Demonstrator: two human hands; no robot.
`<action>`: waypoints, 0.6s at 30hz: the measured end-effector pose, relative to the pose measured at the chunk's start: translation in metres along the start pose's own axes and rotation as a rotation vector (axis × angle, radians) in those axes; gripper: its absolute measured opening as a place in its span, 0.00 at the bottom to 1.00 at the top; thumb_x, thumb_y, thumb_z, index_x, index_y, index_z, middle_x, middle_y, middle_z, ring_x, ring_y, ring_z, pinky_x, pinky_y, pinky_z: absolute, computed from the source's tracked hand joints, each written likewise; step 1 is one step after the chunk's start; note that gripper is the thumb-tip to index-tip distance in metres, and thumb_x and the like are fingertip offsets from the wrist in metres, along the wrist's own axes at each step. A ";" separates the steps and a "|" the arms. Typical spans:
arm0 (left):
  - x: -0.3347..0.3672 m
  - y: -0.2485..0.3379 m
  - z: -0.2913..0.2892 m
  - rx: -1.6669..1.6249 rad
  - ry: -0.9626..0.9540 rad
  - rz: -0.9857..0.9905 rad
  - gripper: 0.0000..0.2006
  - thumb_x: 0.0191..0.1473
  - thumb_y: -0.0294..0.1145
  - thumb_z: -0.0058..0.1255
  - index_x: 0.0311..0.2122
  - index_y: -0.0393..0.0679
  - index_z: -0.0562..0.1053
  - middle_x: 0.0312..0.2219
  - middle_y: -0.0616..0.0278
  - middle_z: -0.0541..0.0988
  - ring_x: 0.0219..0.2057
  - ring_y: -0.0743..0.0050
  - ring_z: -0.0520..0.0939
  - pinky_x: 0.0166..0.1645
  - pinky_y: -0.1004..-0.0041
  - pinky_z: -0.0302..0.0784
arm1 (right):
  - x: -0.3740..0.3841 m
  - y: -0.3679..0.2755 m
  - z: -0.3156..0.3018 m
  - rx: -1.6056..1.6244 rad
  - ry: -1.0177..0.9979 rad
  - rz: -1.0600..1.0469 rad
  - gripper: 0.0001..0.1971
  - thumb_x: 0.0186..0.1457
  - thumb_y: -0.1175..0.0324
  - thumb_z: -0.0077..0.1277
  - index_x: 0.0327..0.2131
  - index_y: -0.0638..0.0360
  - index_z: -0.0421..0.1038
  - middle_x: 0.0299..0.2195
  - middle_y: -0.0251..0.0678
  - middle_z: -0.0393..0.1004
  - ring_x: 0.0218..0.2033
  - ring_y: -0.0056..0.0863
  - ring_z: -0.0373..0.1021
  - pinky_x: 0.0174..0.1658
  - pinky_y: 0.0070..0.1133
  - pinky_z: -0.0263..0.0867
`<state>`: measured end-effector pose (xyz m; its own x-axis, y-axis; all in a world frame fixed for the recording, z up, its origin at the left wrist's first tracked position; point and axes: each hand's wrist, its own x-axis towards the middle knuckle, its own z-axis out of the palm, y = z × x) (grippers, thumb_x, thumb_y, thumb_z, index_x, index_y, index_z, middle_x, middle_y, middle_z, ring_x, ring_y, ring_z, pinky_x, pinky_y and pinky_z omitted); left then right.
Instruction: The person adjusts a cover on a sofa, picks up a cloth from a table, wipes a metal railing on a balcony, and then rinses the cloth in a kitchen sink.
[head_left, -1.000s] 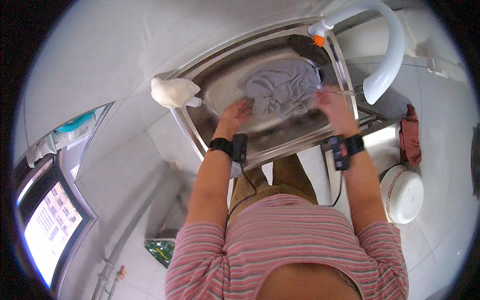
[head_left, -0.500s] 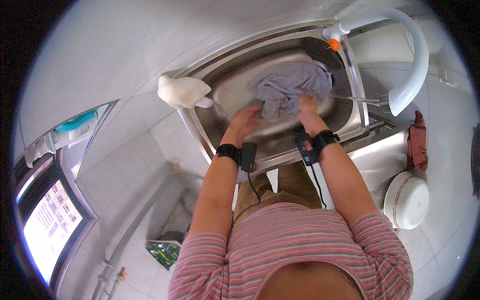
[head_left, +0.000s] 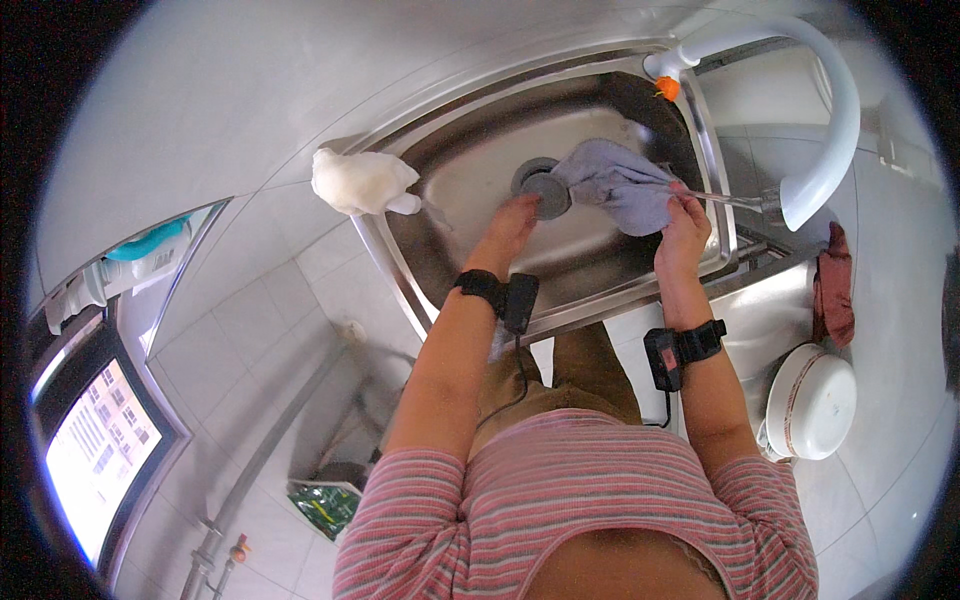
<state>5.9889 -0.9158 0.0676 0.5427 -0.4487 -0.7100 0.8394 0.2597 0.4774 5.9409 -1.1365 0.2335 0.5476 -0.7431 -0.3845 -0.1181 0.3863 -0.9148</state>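
My left hand (head_left: 514,222) pinches a round grey drain cover (head_left: 547,197) over the basin. The cover is tilted and partly hides the dark drain hole (head_left: 531,170) beside it. My right hand (head_left: 685,232) grips a wet grey cloth (head_left: 617,180) at its right end, fingers closed on it. From there the cloth stretches left toward the drain cover. A stream of water (head_left: 722,198) runs from the white faucet (head_left: 800,203) onto the cloth near my right fingers. Both hands are inside the steel sink (head_left: 460,272).
A white, bunched object (head_left: 362,183) sits on the sink's left rim. An orange piece (head_left: 667,88) is on the faucet's base. At right hang a reddish-brown cloth (head_left: 834,285) and a white bowl (head_left: 815,400). A window (head_left: 105,450) stands at lower left.
My right hand has moved right and lifted one end of the cloth off the basin floor. The drain is now uncovered, and my left hand has taken hold of its cover.
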 end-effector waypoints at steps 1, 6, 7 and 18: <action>0.001 0.003 -0.010 0.278 -0.057 0.229 0.12 0.45 0.27 0.37 0.38 0.42 0.67 0.31 0.67 0.67 0.29 0.78 0.65 0.34 0.81 0.60 | -0.002 0.001 0.003 0.005 -0.006 0.016 0.09 0.43 0.81 0.41 0.31 0.66 0.66 0.30 0.35 0.67 0.32 0.21 0.62 0.36 0.15 0.57; -0.003 0.015 0.055 0.175 0.100 -0.042 0.14 0.47 0.25 0.36 0.41 0.37 0.65 0.37 0.63 0.68 0.39 0.73 0.65 0.43 0.76 0.58 | 0.001 -0.012 -0.017 -0.003 0.036 -0.096 0.06 0.41 0.81 0.43 0.27 0.65 0.66 0.29 0.35 0.67 0.31 0.21 0.62 0.36 0.15 0.57; -0.004 0.018 0.053 0.256 0.110 -0.024 0.15 0.45 0.25 0.36 0.41 0.38 0.65 0.39 0.60 0.67 0.41 0.71 0.64 0.43 0.76 0.58 | -0.003 -0.017 -0.013 0.026 0.030 -0.122 0.05 0.41 0.81 0.43 0.26 0.65 0.66 0.28 0.34 0.67 0.31 0.21 0.62 0.37 0.16 0.57; -0.004 0.010 0.061 0.834 0.199 0.214 0.15 0.40 0.24 0.38 0.37 0.38 0.69 0.42 0.46 0.64 0.45 0.51 0.63 0.48 0.69 0.57 | -0.036 -0.088 0.011 0.170 0.051 -0.160 0.02 0.41 0.80 0.42 0.23 0.64 0.65 0.24 0.33 0.66 0.28 0.21 0.62 0.36 0.16 0.57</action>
<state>5.9934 -0.9638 0.1065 0.7463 -0.2846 -0.6017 0.4659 -0.4223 0.7776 5.9404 -1.1374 0.3293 0.5054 -0.8270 -0.2461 0.1100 0.3446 -0.9323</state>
